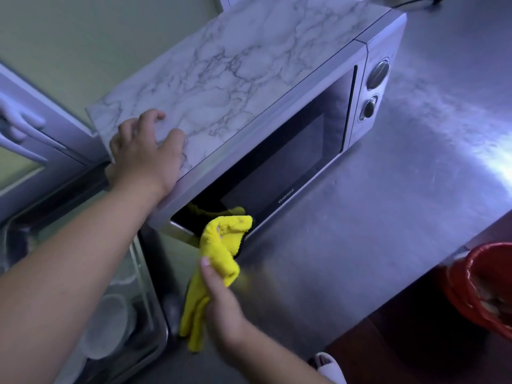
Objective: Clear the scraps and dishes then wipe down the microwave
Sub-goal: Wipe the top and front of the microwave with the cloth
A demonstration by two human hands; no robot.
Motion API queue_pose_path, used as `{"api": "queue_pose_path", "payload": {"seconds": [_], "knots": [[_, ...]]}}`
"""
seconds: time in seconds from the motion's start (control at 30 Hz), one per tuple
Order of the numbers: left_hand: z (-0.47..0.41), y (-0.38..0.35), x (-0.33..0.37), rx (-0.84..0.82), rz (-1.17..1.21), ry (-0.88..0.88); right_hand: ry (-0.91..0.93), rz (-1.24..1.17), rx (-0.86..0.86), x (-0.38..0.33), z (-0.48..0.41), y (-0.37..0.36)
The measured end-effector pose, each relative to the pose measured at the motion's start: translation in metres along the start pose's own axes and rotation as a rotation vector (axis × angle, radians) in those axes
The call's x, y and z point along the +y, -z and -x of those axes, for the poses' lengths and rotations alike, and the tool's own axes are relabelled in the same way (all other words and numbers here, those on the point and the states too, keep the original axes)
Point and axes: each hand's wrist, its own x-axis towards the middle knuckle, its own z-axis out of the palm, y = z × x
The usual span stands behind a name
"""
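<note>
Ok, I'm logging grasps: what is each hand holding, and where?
Right hand grips the yellow cloth around its middle; left hand holds nothing, resting on the microwave.

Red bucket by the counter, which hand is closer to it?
Right. The right hand, holding the yellow cloth, is left of the red bucket in view; the left hand rests farther off, on top of the microwave.
</note>
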Motion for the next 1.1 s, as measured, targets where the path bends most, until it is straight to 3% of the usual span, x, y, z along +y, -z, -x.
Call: {"api": "queue_pose_path", "payload": {"seconds": [0.1,0.27,0.5,0.7,0.8,0.93,1.1], "knots": [[0.001,0.002,0.002,-0.009,-0.001,0.011,-0.084,-0.156,0.122,-0.059,0.028,0.041],[0.0,0.003,0.002,-0.019,-0.004,0.001,0.153,-0.128,0.4,-0.139,0.068,0.106],[0.001,0.003,0.002,-0.012,-0.013,0.006,0.476,0.191,0.575,-0.203,0.073,0.137],[-0.001,0.002,0.0,-0.013,-0.024,0.002,0.892,0.619,0.603,-0.236,-0.014,0.148],[-0.001,0.001,0.0,-0.017,-0.023,-0.004,0.902,0.407,0.666,-0.241,-0.068,0.139],[0.001,0.001,0.001,-0.018,-0.014,-0.004,0.784,0.076,0.711,-0.234,-0.15,0.193],[0.0,0.0,0.001,-0.035,-0.023,-0.003,0.758,-0.09,0.754,-0.212,-0.129,0.148]]}}
